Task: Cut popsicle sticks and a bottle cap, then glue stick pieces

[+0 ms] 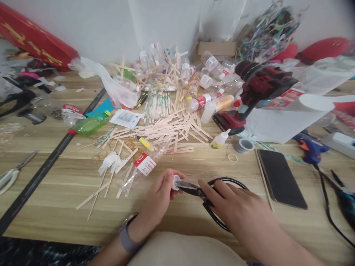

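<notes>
Between the thumb and fingers of my left hand (161,192) is a small white bottle cap (175,182), its hollow side facing right. My right hand (235,203) grips black-handled scissors (191,188) around the pivot, and their blades look closed together. The blade tips reach into the cap; whether they pierce it I cannot tell. Just beyond my left hand lies a clear plastic bottle (145,164) with a red and white label. Loose wooden sticks (166,129) are heaped farther back.
A red and black power drill (249,92) stands at the back right. Nearer are a glue bottle (220,139), a tape roll (244,145), a phone (281,177) and a blue glue gun (312,147). White-handled scissors (13,175) and a green bottle (91,123) lie left.
</notes>
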Demonstrator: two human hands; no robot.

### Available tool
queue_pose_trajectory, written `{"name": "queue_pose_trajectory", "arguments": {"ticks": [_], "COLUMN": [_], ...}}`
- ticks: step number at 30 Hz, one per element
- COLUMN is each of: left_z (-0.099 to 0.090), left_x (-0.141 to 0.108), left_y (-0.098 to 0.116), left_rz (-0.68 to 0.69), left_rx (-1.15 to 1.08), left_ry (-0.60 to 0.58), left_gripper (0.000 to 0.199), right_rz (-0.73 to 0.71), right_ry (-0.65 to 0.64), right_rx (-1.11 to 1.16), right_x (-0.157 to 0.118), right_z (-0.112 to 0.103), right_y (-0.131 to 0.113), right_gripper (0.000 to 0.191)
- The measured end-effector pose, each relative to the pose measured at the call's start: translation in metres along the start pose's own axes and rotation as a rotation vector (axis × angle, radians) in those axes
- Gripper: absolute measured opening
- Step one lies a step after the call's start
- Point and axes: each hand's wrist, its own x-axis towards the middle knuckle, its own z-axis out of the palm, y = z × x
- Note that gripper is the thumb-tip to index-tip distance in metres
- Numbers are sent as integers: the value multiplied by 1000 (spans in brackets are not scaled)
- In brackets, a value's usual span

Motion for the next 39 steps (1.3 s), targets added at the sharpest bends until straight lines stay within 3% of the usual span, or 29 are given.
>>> {"name": "queue_pose_trajectory", "arguments": {"ticks": [11, 23, 39], "left_z": [1, 2, 3], "left_x": [3, 2, 2], "left_y": [2, 8, 11], "left_rz": [-9, -47, -113], "left_rx": [89, 129, 120], "left_ry": [-4, 12, -7], "left_gripper": [55, 50, 47], "right_rz": [-108, -87, -150], "right_ry": [-12, -121, -55], "right_rx": [-8, 34, 18], "right_x": [7, 11, 10], "right_z": [-8, -1, -6], "right_y": [6, 10, 12], "right_gripper": [38, 31, 25]}}
